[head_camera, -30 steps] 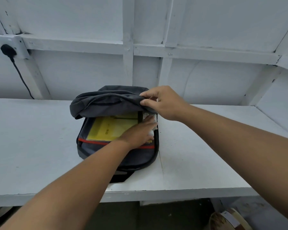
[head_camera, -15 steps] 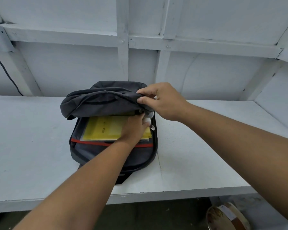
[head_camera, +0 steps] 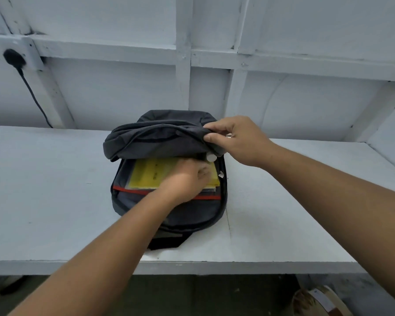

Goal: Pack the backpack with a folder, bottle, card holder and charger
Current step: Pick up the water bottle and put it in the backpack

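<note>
The backpack (head_camera: 169, 213) lies flat on the worktop (head_camera: 55, 190) with its main compartment unzipped and its flap (head_camera: 155, 140) lifted up and back. The right hand (head_camera: 237, 140) pinches the flap's right edge between thumb and curled fingers, holding the opening wide. The yellow folder (head_camera: 151, 174) is already inside, lying flat in the compartment behind a red-trimmed pocket edge, so at least 1 of the 4 items is packed. The left hand (head_camera: 187, 181) reaches into the compartment and lies over the folder's right part with its fingers curled. It is blurred, and I cannot tell whether it holds anything or only presses on the contents. Just under the flap, beside the right hand, a small pale round thing (head_camera: 211, 157) shows. It may be a bottle cap or part of the charger, but it is too small to name. The bottle, card holder and charger cannot be made out as such anywhere, so I cannot say which of the 3 are packed; if they sit under the flap, only zipping up is left. The flap hides the top of the compartment, and the left hand covers the folder's right corner.
</note>
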Demonstrator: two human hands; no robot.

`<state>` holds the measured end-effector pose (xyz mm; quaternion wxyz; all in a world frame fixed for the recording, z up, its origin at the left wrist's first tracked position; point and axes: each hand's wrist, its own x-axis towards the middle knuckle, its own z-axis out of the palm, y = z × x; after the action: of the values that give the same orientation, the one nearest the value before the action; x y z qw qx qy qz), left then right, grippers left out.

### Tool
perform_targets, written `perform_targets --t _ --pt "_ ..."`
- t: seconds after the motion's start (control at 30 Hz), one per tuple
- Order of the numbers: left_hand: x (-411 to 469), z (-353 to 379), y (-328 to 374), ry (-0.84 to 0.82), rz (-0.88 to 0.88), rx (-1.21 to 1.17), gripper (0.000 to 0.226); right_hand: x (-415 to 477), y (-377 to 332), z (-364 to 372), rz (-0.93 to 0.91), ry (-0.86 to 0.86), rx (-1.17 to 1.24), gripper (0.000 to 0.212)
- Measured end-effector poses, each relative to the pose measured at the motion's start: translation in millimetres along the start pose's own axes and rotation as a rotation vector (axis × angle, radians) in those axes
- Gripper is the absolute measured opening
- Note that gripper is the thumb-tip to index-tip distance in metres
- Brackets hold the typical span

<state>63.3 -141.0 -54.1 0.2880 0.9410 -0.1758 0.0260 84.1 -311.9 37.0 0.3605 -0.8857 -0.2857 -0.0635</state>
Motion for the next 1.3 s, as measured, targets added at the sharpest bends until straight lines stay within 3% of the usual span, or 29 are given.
perform_targets --t 0.1,0.2,0.27,0.3,0.37,0.47,0.67,0.87,1.0,1.2,1.3 --pt "-46.4 -67.2 8.2 0.010 0.172 -0.181 0.027 -3.5 5.1 3.0 0.017 0.015 0.017 0.015" --pt "-71.0 -123.1 9.9 0.300 0.189 -0.415 0.023 -8.8 7.2 9.4 0.027 0.004 0.002 0.017" --pt "-68.4 -132.9 1.8 0.545 0.167 -0.283 0.017 -14.8 9.4 14.4 0.042 -0.006 0.022 0.017" --pt "-67.6 -131.0 -4.2 0.567 0.139 -0.169 0.014 -19.1 9.9 18.2 0.047 -0.003 0.035 0.016" --pt "-66.9 -114.8 -20.0 0.405 0.057 -0.014 0.019 -30.0 11.9 26.8 0.058 0.018 0.041 0.018" --pt "-82.1 -79.0 -43.6 0.153 -0.002 0.012 0.027 -57.0 23.0 48.0 0.083 -0.028 0.049 0.016" --pt "-131.9 -4.7 -74.0 -0.072 0.088 0.284 0.046 -126.1 57.1 103.8 0.210 -0.109 0.041 0.026" --pt "-131.3 -2.4 -75.9 -0.048 0.042 0.218 0.046 -123.6 57.6 106.3 0.215 -0.123 -0.031 0.027" --pt "-118.6 -22.0 -68.5 -0.044 -0.057 0.085 0.046 -106.4 40.7 90.6 0.245 -0.125 0.003 0.010" --pt "-76.1 -93.6 -25.0 0.283 -0.002 -0.097 0.039 -50.1 -7.9 36.1 0.099 0.124 0.094 0.023" --pt "-63.8 -126.8 -8.6 0.352 0.011 -0.147 0.039 -33.5 -27.2 9.5 0.088 0.208 0.164 0.022"
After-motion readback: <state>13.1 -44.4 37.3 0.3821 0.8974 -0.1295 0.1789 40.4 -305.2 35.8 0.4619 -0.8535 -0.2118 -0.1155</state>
